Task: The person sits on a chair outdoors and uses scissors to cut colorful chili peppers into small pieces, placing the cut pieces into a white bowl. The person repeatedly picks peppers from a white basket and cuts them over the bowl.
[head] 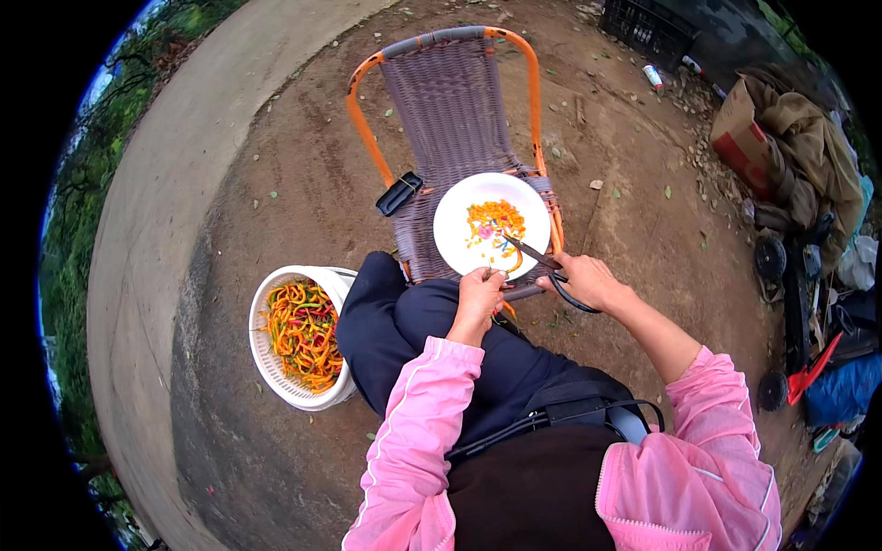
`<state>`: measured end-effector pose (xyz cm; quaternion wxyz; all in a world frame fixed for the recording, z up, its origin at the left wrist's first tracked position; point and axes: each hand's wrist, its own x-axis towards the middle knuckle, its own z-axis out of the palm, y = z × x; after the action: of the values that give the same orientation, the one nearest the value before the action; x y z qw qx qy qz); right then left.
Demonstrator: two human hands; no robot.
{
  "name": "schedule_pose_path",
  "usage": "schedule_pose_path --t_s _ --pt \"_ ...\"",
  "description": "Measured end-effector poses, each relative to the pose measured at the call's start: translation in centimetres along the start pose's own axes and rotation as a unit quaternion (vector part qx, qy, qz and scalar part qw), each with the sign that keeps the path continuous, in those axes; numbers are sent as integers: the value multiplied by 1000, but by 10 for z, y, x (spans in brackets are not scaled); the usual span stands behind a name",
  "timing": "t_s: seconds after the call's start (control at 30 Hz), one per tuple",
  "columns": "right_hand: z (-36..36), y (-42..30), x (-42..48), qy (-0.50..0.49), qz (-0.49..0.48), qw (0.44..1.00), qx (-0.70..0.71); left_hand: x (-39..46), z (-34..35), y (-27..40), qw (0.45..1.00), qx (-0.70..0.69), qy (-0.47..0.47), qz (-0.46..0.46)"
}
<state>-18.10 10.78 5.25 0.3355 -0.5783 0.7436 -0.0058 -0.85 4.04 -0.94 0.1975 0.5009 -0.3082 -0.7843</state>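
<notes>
My right hand (584, 281) grips a pair of scissors (539, 256) with dark handles, its blades pointing left over a white bowl (451, 237). At the bowl's near rim my left hand (479, 296) holds chili peppers, one an orange pepper (515, 262) reaching up towards the blades. Cut orange pepper pieces (497, 217) lie in the bowl around a pink and blue printed pattern. The bowl rests on the seat of a woven chair (448, 103) with an orange frame. Beside my legs, a white plastic basket (260, 351) holds many orange, red and green chili peppers (303, 330).
A black case (400, 194) with a band around it lies at the chair's left edge. On the right are a cardboard box (743, 138), brown cloth (813, 131), small black wheels (770, 258) and a blue bag (841, 392). A black crate (648, 34) stands at the top right.
</notes>
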Motion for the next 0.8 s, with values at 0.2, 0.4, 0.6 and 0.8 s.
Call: schedule_pose_path --t_s 0.2,0.4,0.6,0.8 --pt "5 10 -3 29 -12 999 -6 5 0 -2 1000 -3 27 -9" --pt "-2 0 -7 39 -11 997 -60 2 2 -1 999 27 13 17" --pt "-6 -6 0 -26 44 999 -7 2 2 -2 999 42 25 11" --pt "-3 -2 -6 3 45 999 -11 5 1 -3 999 24 47 3"
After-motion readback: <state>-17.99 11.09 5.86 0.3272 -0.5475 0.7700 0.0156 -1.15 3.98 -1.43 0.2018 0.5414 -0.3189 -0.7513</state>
